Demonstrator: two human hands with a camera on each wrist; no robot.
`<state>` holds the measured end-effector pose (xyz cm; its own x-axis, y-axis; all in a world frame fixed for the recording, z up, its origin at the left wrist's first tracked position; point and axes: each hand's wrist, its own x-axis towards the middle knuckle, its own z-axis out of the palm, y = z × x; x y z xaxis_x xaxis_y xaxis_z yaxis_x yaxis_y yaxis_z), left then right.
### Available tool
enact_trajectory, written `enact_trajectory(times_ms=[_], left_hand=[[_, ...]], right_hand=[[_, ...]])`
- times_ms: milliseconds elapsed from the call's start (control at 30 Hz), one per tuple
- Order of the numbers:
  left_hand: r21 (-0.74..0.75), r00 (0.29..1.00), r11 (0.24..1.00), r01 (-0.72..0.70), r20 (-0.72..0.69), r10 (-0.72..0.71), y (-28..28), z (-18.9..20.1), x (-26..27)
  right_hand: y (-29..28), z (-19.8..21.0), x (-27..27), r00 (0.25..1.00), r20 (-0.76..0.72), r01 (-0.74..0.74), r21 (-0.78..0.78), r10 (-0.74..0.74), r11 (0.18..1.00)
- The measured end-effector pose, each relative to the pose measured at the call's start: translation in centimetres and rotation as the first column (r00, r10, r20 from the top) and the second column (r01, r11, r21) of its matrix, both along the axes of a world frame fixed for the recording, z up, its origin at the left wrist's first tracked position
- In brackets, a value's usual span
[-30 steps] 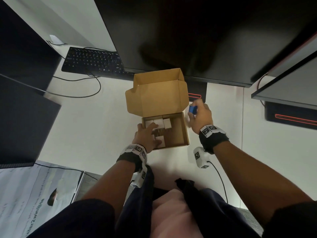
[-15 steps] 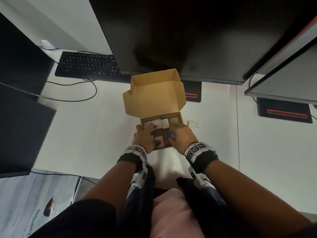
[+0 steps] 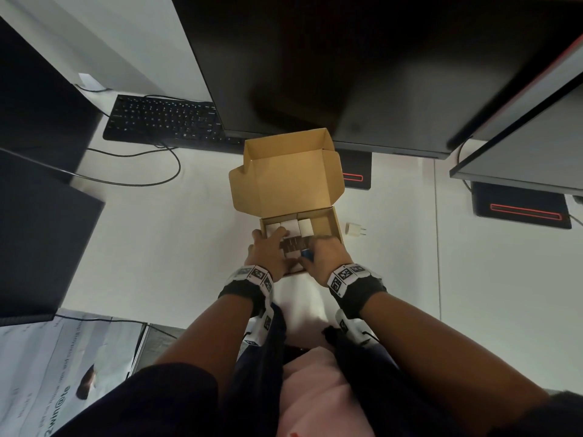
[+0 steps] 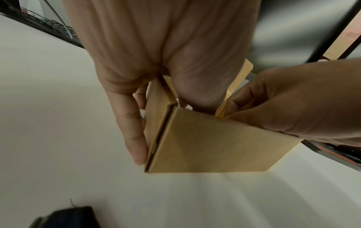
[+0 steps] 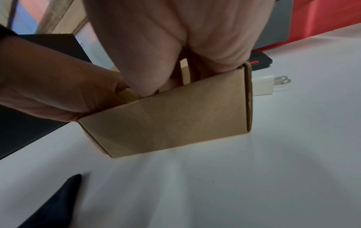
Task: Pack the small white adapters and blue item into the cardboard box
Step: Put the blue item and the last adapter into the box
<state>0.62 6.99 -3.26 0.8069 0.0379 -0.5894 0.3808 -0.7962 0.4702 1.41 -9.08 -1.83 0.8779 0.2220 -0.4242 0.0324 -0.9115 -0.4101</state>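
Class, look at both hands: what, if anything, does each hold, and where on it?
Right hand pinches the blue item; grip point hidden. Left hand grips the box at its near-left corner.

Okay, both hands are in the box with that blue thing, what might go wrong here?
1. The white adapter on the desk, right of the cardboard box, may get left out.
2. The right hand pushing the blue item in could shift the packed adapters.
3. The open lid leans over the box and might drop onto the fingers.
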Motion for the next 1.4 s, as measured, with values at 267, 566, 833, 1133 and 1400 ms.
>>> enact_trajectory(times_ms=[267,566,833,1133,1400], left_hand=[[-0.001,1.0,1.0,-0.004,-0.002,0.004,0.0,-0.2,0.0],[-0.002,1.0,1.0,-0.012,-0.007,0.012,0.1,-0.3,0.1],[0.002,1.0,1.0,-0.01,-0.011,0.01,0.2,-0.4,0.1],[-0.001,1.0,1.0,-0.026,-0.008,0.026,0.1,-0.3,0.0],[-0.004,0.999,0.999,-0.033,-0.005,0.033,0.1,-0.1,-0.1]], right_hand=[[-0.2,0.6,0.2,0.998,-0.03,0.062,0.043,-0.061,0.997],[0.2,0.4,1.4,0.992,-0.126,0.019,0.001,-0.019,1.0],[-4.7,1.2,2.2,0.943,0.278,0.119,0.235,-0.184,0.965],[-10.8,-1.8,2.5,0.99,0.085,0.122,-0.127,-0.112,0.984],[-9.5,-2.1,1.6,0.987,0.019,0.157,0.067,-0.158,0.985]])
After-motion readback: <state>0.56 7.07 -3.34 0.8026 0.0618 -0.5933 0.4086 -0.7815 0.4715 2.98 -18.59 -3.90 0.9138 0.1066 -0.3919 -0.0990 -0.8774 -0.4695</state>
